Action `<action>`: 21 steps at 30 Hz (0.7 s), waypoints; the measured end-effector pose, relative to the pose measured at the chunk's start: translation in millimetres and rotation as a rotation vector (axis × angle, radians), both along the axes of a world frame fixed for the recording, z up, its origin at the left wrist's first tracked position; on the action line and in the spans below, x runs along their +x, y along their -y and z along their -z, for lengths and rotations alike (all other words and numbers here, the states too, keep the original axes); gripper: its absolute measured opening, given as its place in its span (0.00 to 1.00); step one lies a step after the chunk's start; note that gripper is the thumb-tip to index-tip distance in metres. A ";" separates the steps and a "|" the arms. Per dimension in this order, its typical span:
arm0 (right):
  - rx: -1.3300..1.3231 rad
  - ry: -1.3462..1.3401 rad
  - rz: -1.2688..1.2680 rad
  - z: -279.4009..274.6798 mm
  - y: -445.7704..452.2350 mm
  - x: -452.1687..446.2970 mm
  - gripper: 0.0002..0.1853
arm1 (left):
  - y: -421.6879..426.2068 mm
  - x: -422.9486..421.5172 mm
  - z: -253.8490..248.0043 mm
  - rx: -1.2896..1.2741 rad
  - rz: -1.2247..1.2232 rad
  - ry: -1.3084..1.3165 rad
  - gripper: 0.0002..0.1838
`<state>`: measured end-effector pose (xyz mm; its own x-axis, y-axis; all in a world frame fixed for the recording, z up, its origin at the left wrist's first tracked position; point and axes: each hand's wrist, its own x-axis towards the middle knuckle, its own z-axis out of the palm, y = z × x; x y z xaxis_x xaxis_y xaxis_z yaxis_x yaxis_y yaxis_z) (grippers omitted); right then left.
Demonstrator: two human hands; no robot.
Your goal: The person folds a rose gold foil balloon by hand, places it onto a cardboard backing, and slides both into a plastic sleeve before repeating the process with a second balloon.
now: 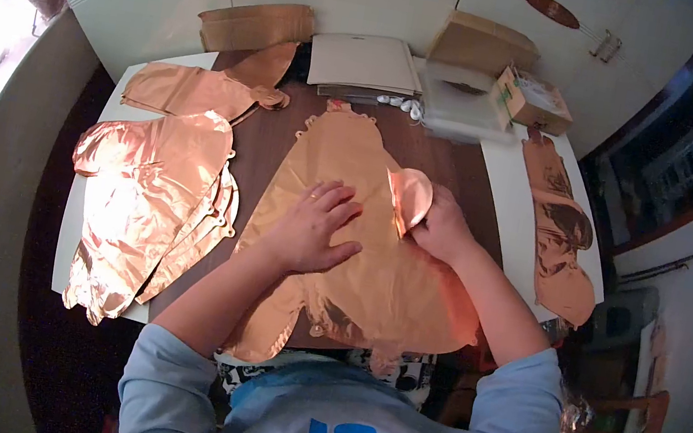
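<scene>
A large flat rose-gold foil balloon (pixel 338 152), uninflated, lies spread across the middle of the dark brown tabletop, its near edge reaching my body. My left hand (pixel 317 228) rests on it palm down, fingers stretched out. At the balloon's right side, my right hand (pixel 443 225) is closed on a raised, folded-over flap of foil (pixel 411 195); the fingertips are partly hidden behind it. To the left lies a shiny stack of similar flat foil balloons (pixel 142 193) with small tabs along the edge.
More foil pieces (pixel 190 90) lie at the back left, and a folded foil strip (pixel 551 226) is along the right edge. At the back stand an open cardboard box (pixel 254 28), a pale flat stack (pixel 366 64), a clear plastic container (pixel 463 108) and a small carton (pixel 535 100).
</scene>
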<state>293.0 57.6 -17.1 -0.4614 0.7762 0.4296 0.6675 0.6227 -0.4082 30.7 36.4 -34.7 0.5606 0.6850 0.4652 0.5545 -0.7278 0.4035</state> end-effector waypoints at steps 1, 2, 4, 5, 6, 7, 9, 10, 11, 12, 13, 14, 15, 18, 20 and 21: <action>0.042 0.029 -0.046 6.6 -3.3 0.4 0.13 | -0.5 0.2 0.8 0.001 0.000 0.000 0.31; 0.083 0.058 -0.091 18.3 -8.7 1.6 0.14 | -0.7 0.6 1.6 0.001 0.002 0.000 0.31; 0.072 0.187 -0.109 17.4 -5.6 -2.8 0.23 | -0.1 0.7 1.6 -0.046 -0.003 -0.017 0.30; 0.061 0.204 -0.107 16.5 -4.2 -4.2 0.24 | -0.2 0.4 1.4 -0.068 -0.008 -0.027 0.30; 0.049 0.222 -0.105 16.3 -3.4 -5.3 0.25 | -0.6 0.1 1.6 -0.063 -0.004 -0.030 0.30; 0.038 0.238 -0.104 16.0 -2.9 -6.5 0.27 | -1.3 -0.3 1.9 -0.057 0.000 -0.033 0.31; 0.028 0.270 -0.108 14.0 -1.9 -8.3 0.27 | -2.1 -0.6 2.9 -0.048 0.004 -0.040 0.32; 0.023 0.287 -0.109 13.8 -1.5 -8.2 0.27 | -2.4 -0.6 3.7 -0.045 0.004 -0.043 0.32; 0.021 0.308 -0.111 14.3 -1.8 -7.7 0.27 | -2.7 -0.5 4.3 -0.042 0.004 -0.047 0.32; 0.019 0.329 -0.114 14.5 -2.4 -7.0 0.27 | -2.7 -0.5 4.4 -0.048 0.001 -0.051 0.32; 0.017 0.350 -0.118 14.5 -3.0 -6.8 0.27 | -2.3 -0.6 4.0 -0.053 -0.004 -0.054 0.32; 0.012 0.375 -0.110 14.6 -3.4 -6.9 0.27 | -1.8 -0.8 3.4 -0.059 -0.008 -0.057 0.32; 0.007 0.399 -0.103 14.8 -3.7 -7.0 0.28 | -1.3 -1.0 2.5 -0.060 -0.007 -0.062 0.32; 0.007 0.447 -0.106 14.6 -4.8 -6.4 0.28 | -0.1 -1.0 -2.0 -0.057 0.001 -0.055 0.32; -0.006 0.469 -0.111 13.4 -5.4 -6.2 0.29 | 0.4 -0.3 -4.2 -0.049 0.010 -0.026 0.31; -0.020 0.480 -0.110 11.6 -5.3 -6.4 0.29 | -0.4 -0.4 -3.2 -0.052 0.008 -0.009 0.31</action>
